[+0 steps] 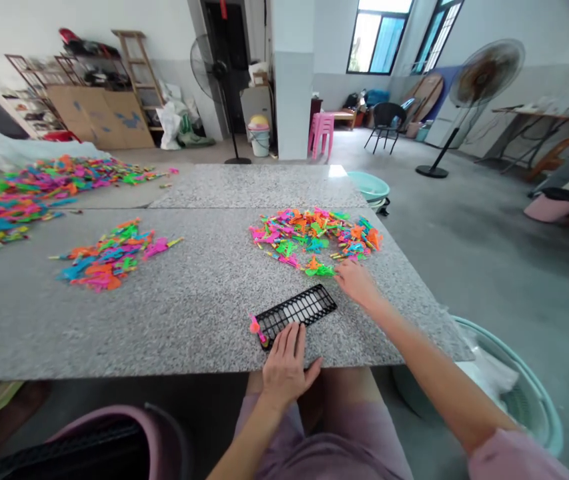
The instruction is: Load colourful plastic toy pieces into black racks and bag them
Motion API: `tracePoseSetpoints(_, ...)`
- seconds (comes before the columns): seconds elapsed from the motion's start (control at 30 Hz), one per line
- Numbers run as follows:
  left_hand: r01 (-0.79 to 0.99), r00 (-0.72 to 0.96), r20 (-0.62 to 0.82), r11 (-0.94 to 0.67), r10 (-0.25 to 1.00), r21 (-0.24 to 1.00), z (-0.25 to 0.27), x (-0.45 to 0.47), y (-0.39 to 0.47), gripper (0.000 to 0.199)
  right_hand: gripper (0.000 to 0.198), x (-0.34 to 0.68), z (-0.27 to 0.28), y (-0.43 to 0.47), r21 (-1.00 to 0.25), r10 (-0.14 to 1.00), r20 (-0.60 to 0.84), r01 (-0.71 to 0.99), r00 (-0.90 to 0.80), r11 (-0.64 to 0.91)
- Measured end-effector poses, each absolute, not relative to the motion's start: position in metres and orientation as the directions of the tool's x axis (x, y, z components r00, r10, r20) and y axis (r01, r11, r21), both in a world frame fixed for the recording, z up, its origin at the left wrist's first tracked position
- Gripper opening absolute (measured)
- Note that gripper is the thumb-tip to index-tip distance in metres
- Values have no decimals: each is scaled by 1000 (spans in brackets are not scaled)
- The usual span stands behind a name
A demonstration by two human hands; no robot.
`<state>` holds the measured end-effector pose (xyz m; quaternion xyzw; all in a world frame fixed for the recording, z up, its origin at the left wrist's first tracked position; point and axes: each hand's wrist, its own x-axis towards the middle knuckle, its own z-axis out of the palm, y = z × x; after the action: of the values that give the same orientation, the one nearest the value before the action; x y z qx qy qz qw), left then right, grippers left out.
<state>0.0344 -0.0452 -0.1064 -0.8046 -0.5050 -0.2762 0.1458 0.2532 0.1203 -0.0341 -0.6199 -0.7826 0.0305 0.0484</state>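
A black plastic rack point(309, 308) with rows of slots lies at a slant on the speckled stone table point(194, 300). My left hand point(287, 363) rests on its near edge, fingers stretched out and thumb apart. One pink and orange plastic piece point(255, 327) sits at the rack's left end. Beyond the rack, my right hand point(357, 281) is at the front of a pile of bright plastic pieces point(309, 230). Its fingertips are closed at the end of a green plastic piece point(320, 271); the exact grip is small in view.
A smaller pile of colourful pieces point(114, 257) lies left of centre, and a large heap point(29, 190) spreads at the far left. A pink bin point(129, 417) stands below the table's front edge. A green basket point(539, 393) is at the right, another basin point(369, 185) behind.
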Motion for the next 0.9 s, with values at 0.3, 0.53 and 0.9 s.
tracePoseSetpoints(0.3,909,317,641,-416,699,4,-110,34,-45,54,41,189,-20,211,-336,991,-91,940,-100,64)
tracePoseSetpoints(0.53,907,320,628,-420,710,12,-111,33,-45,58,14,221,-37,210,-672,981,-193,730,-11,-124)
tracePoseSetpoints(0.9,686,140,385,-370,912,627,-79,56,-71,62,32,232,-1,29,-982,653,-143,187,-743,-2)
